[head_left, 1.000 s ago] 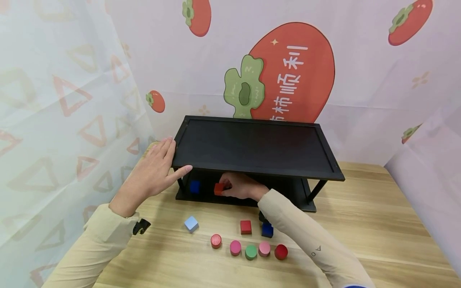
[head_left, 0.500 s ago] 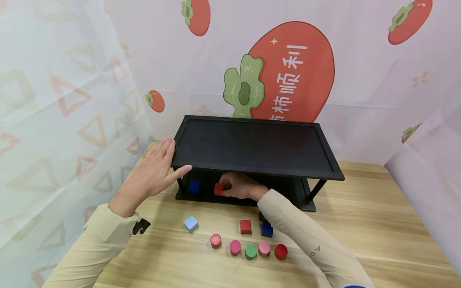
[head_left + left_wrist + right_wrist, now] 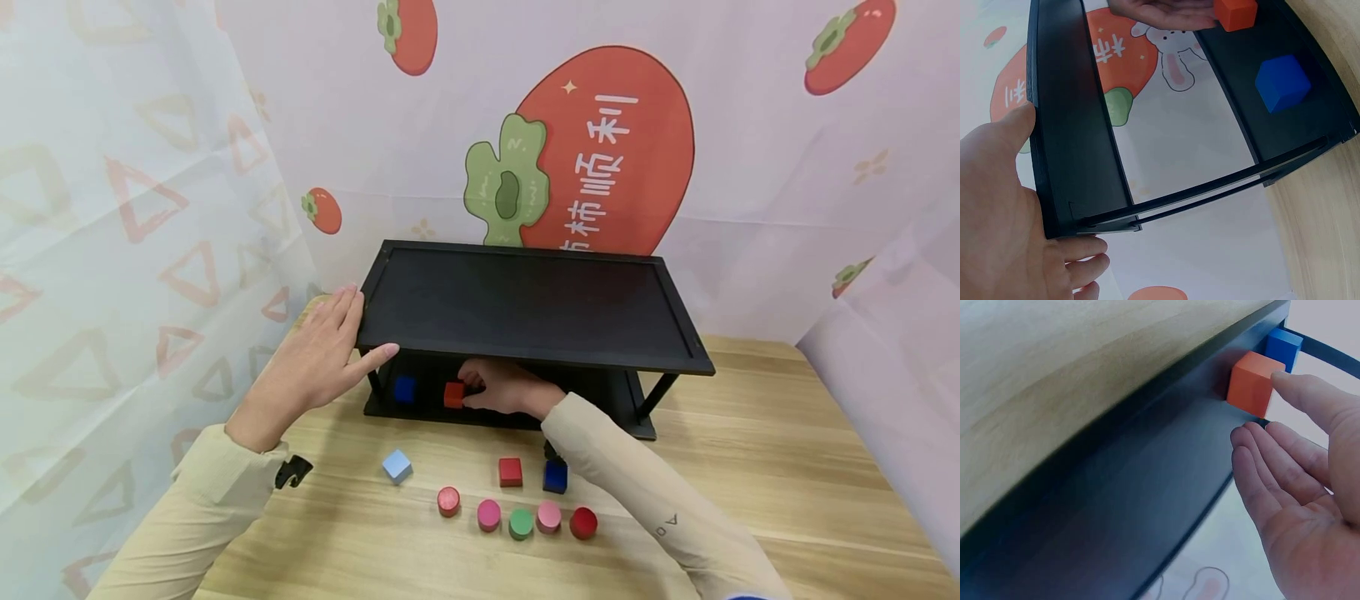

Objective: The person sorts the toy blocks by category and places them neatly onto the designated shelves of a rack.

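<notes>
While the left hand [image 3: 309, 360] is resting straight-fingered on the black two-tier shelf [image 3: 517, 302], a blue cube [image 3: 405, 389] and orange-red cube [image 3: 453, 395] are sitting on its lower board [image 3: 1122, 500], left of the right hand [image 3: 506, 388], thumb and fingers parted, contact unclear.

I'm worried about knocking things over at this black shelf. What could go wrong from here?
The right hand is right beside the red block on the lower board, so a stray thumb might nudge it toward the blue block.

The right sleeve crosses close by the dark blue block on the table and could brush it.

The left hand rests on the corner of the top board; a hard push might shift the shelf.
</notes>
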